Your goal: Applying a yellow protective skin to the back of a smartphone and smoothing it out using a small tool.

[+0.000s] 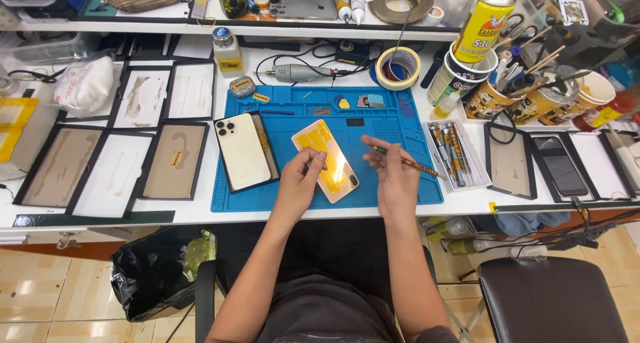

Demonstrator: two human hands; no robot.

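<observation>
Phone back panel [325,160], yellow-orange, lies on the blue mat [400,186], its long axis running from 11 to 5 o'clock. Left hand [298,183] is nearer, at the panel's 8 o'clock, fingertips pressing its middle. Right hand [393,176] sits just off at 3 o'clock, pinching a thin tool [407,162], probably a screwdriver, pointing towards 10 o'clock.

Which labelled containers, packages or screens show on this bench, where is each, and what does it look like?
Spray can: back right, tall cylinder, yellow label with red print.
Small bottle: back left of the blue mat, clear, yellow label, dark cap.
Printed cups: right of the tape roll, round, white and green.
Dark phone screen: far right, black rectangle, unlit.
</observation>
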